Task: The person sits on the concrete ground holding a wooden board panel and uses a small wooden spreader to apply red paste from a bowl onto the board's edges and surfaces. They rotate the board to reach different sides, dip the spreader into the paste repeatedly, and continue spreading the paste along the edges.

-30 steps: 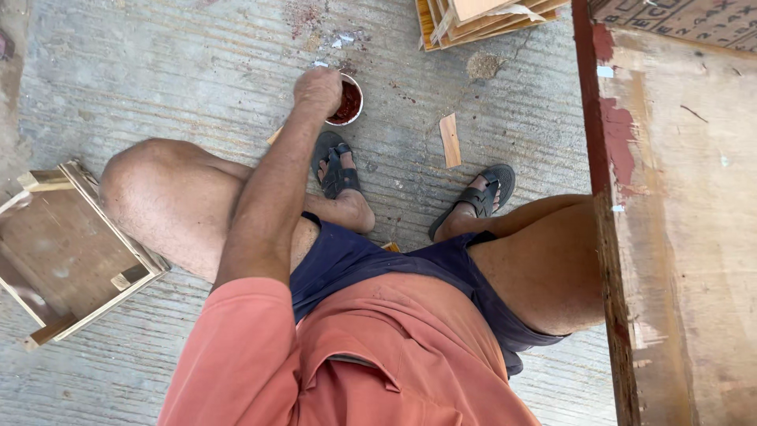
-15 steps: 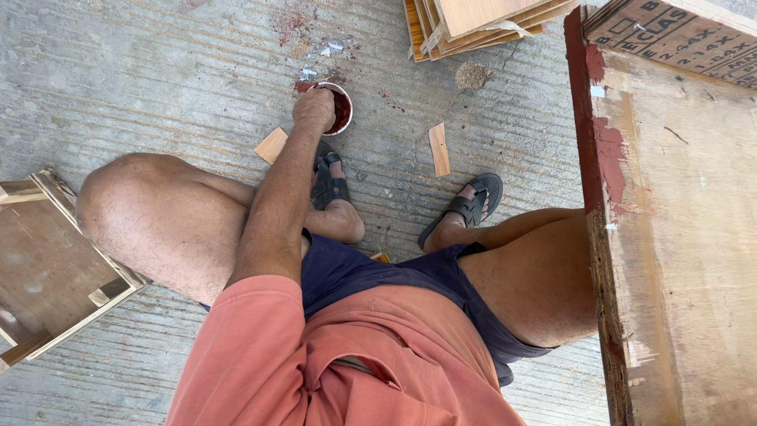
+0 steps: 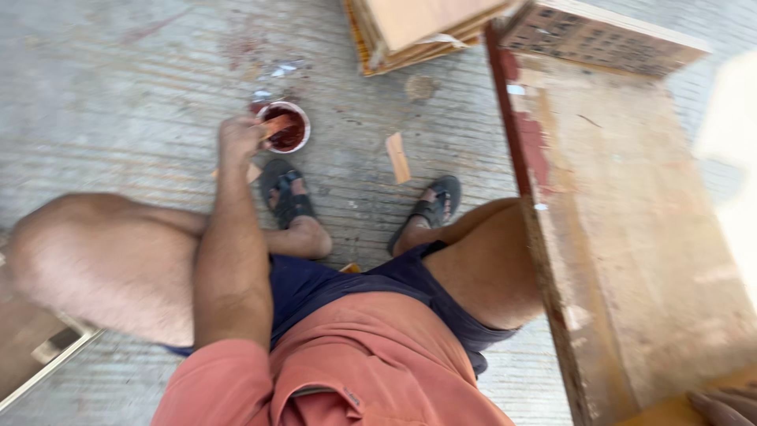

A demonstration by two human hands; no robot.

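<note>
My left hand (image 3: 239,139) reaches down to the concrete floor and pinches a small flat wooden chip (image 3: 276,125). The chip's tip dips into a small round bowl of red-brown paste (image 3: 289,128), just ahead of my left sandal (image 3: 285,194). Only the fingertips of my right hand (image 3: 721,405) show at the bottom right corner. They rest on the edge of a yellowish board, next to the big upright wooden panel (image 3: 631,229). What they grip is hidden.
A loose wood strip (image 3: 397,157) lies between my sandalled feet, and another chip (image 3: 252,172) lies under my left wrist. A stack of boards (image 3: 418,31) lies ahead. A small wooden frame (image 3: 39,355) sits at the lower left. Red stains mark the floor.
My left hand has drawn back from over the bowl to its left side, so the chip and paste now show. The view has swung, bringing the panel and my right fingertips in.
</note>
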